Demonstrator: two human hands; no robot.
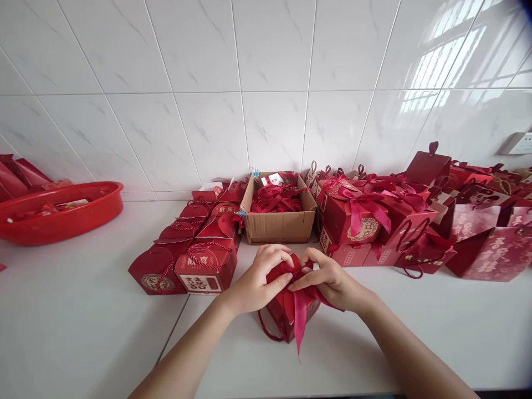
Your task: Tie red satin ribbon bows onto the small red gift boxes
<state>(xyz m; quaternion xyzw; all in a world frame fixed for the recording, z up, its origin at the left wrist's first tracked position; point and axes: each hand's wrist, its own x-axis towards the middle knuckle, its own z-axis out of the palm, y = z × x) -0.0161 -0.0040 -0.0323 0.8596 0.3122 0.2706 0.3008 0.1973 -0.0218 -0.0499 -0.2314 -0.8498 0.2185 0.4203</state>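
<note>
A small red gift box (284, 317) stands on the white table, turned with one corner towards me. Across its top runs a crimson ribbon (300, 321), one tail hanging down the front and another out to the right. My left hand (266, 277) pinches the ribbon at the top from the left side. From the right, my right hand (328, 280) has its fingers closed on the ribbon at the same spot. The fingers partly cover the place where the ribbon meets the lid. A twisted red cord handle (269, 331) loops out at the box's lower left.
A cardboard box (280, 227) of red ribbons stands behind. Red gift boxes (203, 266) are grouped at left; ribboned boxes (353, 216) are stacked at right, beside pink-red paper bags (494, 255). A red plastic basket (91, 208) sits far left, before a tiled wall (274, 127).
</note>
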